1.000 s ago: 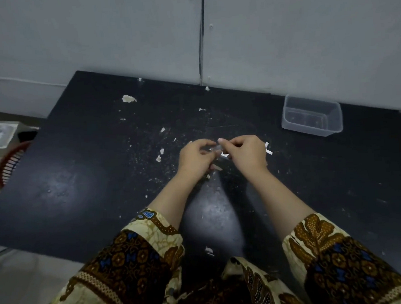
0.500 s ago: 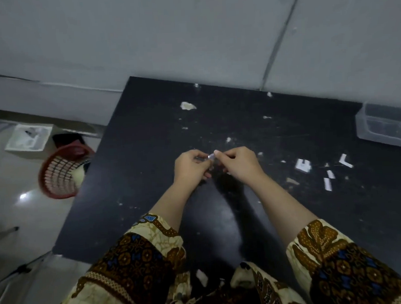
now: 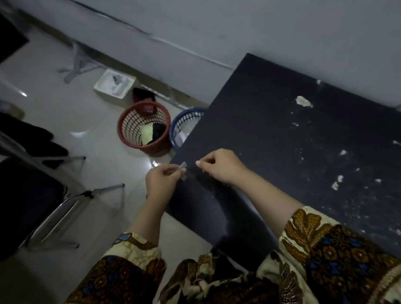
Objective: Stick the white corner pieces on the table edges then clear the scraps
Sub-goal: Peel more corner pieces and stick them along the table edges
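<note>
The small pale corner piece (image 3: 183, 165) sits just off the left edge of the black table (image 3: 264, 129), about halfway along that edge and above the floor rather than the tabletop. The left hand (image 3: 163, 181) pinches it between thumb and forefinger, with the other fingers curled in beneath. It is too small and blurred to make out its shape.

Just to the right, a little apart from the piece, the right hand (image 3: 220, 166) hovers over the tabletop beside the same edge. Its fingers are curled and the thumb and forefinger tips meet. A pale spot shows at those tips, but I cannot tell whether it is a nail or a bit of material, so whether this hand holds anything is unclear. Both forearms come out of patterned brown and cream sleeves (image 3: 330, 249).

White scraps (image 3: 304, 101) are scattered over the far and right parts of the tabletop, the largest near the wall.

On the floor to the left of the table stand a red basket (image 3: 158, 148) with some contents and a blue basket (image 3: 177, 127), which is partly hidden under the table edge. Farther off, by the wall, lies a white box (image 3: 114, 85). A dark-seated chair (image 3: 17, 200) with metal legs is at the near left.
</note>
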`<state>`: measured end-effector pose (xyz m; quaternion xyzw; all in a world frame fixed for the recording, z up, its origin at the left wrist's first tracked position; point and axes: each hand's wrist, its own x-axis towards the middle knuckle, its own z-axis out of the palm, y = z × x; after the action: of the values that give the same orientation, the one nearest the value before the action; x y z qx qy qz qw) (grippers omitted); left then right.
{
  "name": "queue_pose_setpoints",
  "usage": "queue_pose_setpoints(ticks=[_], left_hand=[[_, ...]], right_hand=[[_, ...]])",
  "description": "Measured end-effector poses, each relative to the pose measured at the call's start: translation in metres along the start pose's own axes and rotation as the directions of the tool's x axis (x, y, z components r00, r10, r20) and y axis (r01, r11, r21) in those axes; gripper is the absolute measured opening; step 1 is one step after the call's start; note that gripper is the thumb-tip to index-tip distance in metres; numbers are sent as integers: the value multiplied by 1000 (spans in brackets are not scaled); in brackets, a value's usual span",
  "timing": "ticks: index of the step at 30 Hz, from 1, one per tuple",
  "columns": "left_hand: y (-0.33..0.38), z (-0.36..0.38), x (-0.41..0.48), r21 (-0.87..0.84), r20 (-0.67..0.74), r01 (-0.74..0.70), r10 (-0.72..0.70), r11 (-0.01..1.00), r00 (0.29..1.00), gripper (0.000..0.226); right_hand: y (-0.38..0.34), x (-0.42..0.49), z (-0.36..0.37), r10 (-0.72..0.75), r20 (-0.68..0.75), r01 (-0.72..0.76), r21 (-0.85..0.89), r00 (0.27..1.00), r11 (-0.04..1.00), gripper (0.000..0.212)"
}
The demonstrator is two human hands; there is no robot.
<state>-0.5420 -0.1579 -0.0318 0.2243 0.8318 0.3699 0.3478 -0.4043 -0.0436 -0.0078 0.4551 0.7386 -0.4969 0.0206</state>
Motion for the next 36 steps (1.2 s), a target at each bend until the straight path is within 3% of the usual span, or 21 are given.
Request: queue_pose_setpoints(ticks=[6,12,15,18,25,36], left_hand=[[-43,-37,-9,-56,-130,168,-174,984,976,16],[-60,-44,-18,-158,-251,251,-285,955,925,29],[-65,-48,-15,-186,-269,272,-315,944,910,22],[-69,-53,-12,-164,-283,270,-307,949,909,6],[-74,-60,-7,-128,-206,263,-285,956,936,21],[-85,-55,-3,-28,-189,219,-220,975,957,18]], right_hand=[[-33,6,51,-76,158,101,-158,984,982,30],[-38,12,71,-72,208,125,-255,975,959,33],[-37,16,76,-63,216,123,-278,974,953,33],[-36,21,79,-59,208,120,-289,976,950,32],[-41,25,90,-71,226,134,-275,972,952,31],[-48,24,104,-99,238,154,-226,966,962,31]])
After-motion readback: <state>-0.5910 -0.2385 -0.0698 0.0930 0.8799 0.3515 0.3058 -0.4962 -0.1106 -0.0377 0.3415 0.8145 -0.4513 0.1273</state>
